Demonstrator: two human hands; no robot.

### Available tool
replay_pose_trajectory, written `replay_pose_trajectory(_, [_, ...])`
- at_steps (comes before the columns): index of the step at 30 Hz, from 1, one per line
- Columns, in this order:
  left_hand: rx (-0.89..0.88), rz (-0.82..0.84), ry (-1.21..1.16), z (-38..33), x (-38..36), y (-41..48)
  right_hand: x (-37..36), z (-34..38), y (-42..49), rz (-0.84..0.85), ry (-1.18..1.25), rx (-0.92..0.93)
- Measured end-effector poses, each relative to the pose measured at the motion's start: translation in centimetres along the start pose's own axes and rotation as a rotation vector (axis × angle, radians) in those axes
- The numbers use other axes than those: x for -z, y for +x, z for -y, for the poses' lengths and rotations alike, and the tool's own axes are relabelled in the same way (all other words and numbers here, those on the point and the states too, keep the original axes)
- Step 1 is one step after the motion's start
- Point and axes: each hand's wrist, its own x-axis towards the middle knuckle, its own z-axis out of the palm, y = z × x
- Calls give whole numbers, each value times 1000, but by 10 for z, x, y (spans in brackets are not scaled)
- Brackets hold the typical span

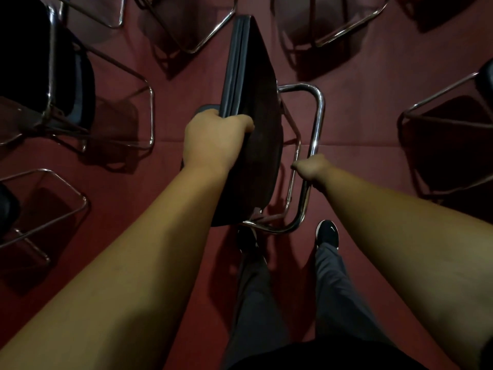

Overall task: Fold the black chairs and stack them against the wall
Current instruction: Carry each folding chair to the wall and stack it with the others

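A black chair [256, 108] with a chrome tube frame [318, 113] stands in front of me, its dark seat and back pressed nearly flat together and seen edge-on. My left hand [213, 137] grips the top edge of the padded black panels. My right hand [310, 168] is curled round the chrome leg tube on the chair's right side. The frame's lower bend sits near my feet.
Unfolded black chairs with chrome legs ring me: one at the left [48, 76], another at the lower left [40, 209], one at the right [448, 134], more along the top [192, 22]. Dark red carpet [165, 161] covers the floor. My black shoes [327, 233] stand just behind the chair.
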Motion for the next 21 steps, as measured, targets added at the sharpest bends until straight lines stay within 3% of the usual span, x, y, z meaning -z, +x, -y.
replay_pose_trajectory(6, [-28,14,-29,0,0,-3,-4,5,12,-20,209,-94])
replay_pose_trajectory(15, [-21,62,-105,18,10,-11,-3,23,-32,42,133,-58])
replay_pose_trajectory(21, [-11,60,-86,36,31,-5,-11,66,-91,46,22,67])
